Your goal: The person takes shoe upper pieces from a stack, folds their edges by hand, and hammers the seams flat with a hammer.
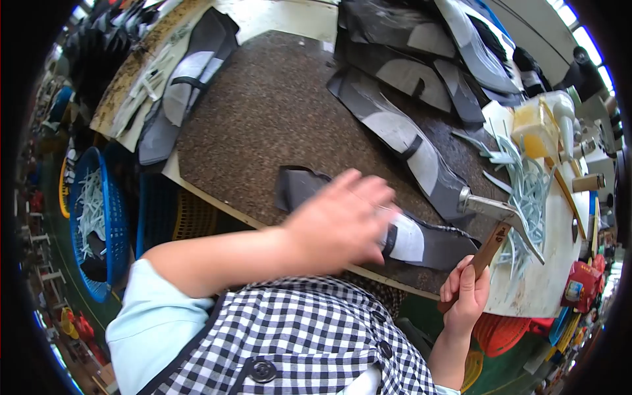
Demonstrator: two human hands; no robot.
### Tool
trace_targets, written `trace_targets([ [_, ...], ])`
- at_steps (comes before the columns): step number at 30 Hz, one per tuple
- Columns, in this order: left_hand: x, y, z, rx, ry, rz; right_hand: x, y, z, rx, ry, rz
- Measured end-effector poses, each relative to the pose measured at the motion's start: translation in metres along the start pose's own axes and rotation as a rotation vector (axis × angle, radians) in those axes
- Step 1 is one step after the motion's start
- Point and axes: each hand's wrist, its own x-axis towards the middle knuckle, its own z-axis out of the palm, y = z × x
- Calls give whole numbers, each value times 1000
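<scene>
My right hand (466,289) grips the wooden handle of a hammer (492,250), its metal head raised at the right edge of the dark slab. My left hand (339,220), smeared by motion, reaches across a dark grey shoe-upper piece (447,247) with a white patch and black strap. Its fingers look stretched out over the piece; whether they touch it I cannot tell. The hand hides the piece's middle. A similar shoe-upper piece (401,135) lies just beyond on the slab.
The speckled stone slab (257,112) covers much of the table. More upper pieces (395,72) are piled at the back, with one (187,82) at left. Pale strips (526,181) and a yellowish container (534,128) are at right. A blue basket (115,224) stands below left.
</scene>
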Motion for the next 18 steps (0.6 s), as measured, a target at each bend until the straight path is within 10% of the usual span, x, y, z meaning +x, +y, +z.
trace_targets([
  [4,-14,7,5,-112,-156,-10,13,12,11,220,51,-5],
  [13,-95,-118,-115,597,671,-714,19,32,14,194,33,-52],
  [18,-113,-214,-99,657,119,-1151,20,37,17,279,59,91],
])
